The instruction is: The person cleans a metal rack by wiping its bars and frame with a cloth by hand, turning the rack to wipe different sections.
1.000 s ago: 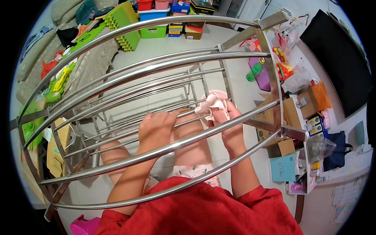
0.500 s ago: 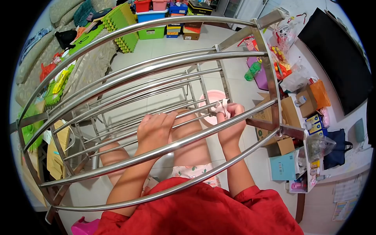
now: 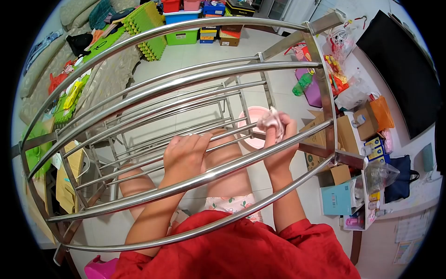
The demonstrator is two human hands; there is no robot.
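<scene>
Right hand (image 3: 281,146) closed on a crumpled pale-pink cloth (image 3: 271,123), thumb up against it, at the right-hand end of a slim, round steel rung (image 3: 232,131). Half a second ago the cloth showed as a small strip at the rung's end; now it is a fuller bunch, its peak standing above the fingers, the hand slightly farther right. Whether cloth touches steel now: cannot tell.

Left hand (image 3: 183,156) unchanged, fingers curled over the rung; underside hidden, so fullness of grip uncertain. Shiny, curved-rail stainless-steel rack (image 3: 329,102) in the same pose. Round pale-pink plastic basin (image 3: 247,110) on the floor beyond, partly behind cloth.

Judgement: cloth re-bunched, work centred on the rung's right end, left hand steadying.
</scene>
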